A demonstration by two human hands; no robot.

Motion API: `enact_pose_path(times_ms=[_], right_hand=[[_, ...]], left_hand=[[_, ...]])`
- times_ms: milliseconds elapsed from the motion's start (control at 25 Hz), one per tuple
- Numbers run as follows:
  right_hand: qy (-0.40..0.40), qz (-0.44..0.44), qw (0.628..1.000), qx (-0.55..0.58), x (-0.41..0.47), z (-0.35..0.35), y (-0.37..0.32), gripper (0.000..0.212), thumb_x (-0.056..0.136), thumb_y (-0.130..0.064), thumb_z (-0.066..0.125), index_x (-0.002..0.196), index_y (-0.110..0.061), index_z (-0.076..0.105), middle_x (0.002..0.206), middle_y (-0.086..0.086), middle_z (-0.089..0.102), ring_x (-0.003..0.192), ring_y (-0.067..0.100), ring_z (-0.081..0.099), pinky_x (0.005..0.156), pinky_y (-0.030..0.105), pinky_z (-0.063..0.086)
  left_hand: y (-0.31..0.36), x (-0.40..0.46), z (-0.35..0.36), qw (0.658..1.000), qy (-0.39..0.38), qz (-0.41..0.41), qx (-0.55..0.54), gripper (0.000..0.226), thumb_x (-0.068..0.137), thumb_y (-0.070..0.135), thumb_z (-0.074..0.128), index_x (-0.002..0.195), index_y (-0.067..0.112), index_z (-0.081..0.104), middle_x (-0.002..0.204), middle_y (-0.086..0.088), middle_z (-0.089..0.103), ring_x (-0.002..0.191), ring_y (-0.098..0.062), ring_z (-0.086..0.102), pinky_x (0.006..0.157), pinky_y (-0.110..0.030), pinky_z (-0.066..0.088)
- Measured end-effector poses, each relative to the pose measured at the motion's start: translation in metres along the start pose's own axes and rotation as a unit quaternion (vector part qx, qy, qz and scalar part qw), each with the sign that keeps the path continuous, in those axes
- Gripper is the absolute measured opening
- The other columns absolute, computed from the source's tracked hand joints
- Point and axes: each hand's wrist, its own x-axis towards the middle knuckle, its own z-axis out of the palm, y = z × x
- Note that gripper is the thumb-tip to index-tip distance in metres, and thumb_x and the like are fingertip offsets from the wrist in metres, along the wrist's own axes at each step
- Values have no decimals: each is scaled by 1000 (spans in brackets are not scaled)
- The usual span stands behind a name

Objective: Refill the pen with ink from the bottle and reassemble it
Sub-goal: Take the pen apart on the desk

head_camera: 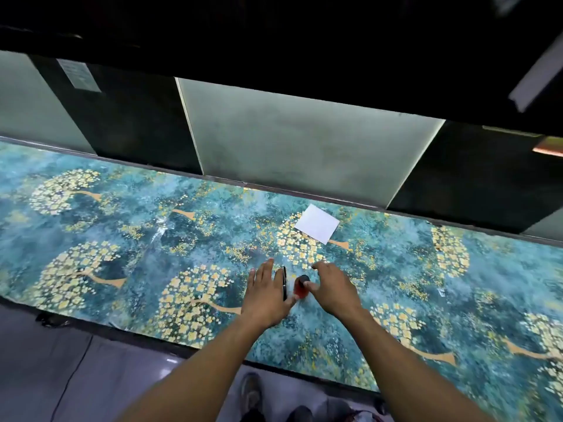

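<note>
Between the spread left hand and loosely open right hand lie pen and bottle (red ink).

Two bare hands: left hand, right hand. One black pen. One ink bottle, red ink, dark cap. One white paper sheet. One table, teal floral cover. Two shoes, one at. One cable on floor.
</note>
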Motion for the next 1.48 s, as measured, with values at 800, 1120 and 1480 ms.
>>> enact_pose_path(times_ms=[800, 1120, 1480], right_hand=[[-22, 52, 998, -21, 46, 25, -10, 23, 94, -35, 67, 103, -14, 61, 100, 8, 67, 89, 28, 65, 72, 40, 54], [-67, -62, 993, -78, 53, 25, -6, 18, 99, -18, 60, 116, -12, 59, 115, 9, 60, 98, 30, 60, 82, 42, 51], [-32, 4, 999, -44, 48, 24, 4, 33, 95, -41, 60, 117, -19, 52, 113, 3, 57, 102, 28, 59, 74, 38, 45]], left_hand=[[8, 84, 38, 974, -75, 51, -207, 16, 84, 20, 67, 100, 19, 63, 99, 0, 53, 78, -16, 54, 70, -32, 48], [9, 85, 41, 967, -59, 32, -244, 17, 80, 15, 72, 93, 22, 64, 91, 4, 53, 73, -12, 54, 65, -28, 44], [9, 88, 42, 970, -44, 47, -235, 24, 79, 20, 71, 103, 20, 66, 99, -2, 59, 85, -20, 59, 74, -34, 50]])
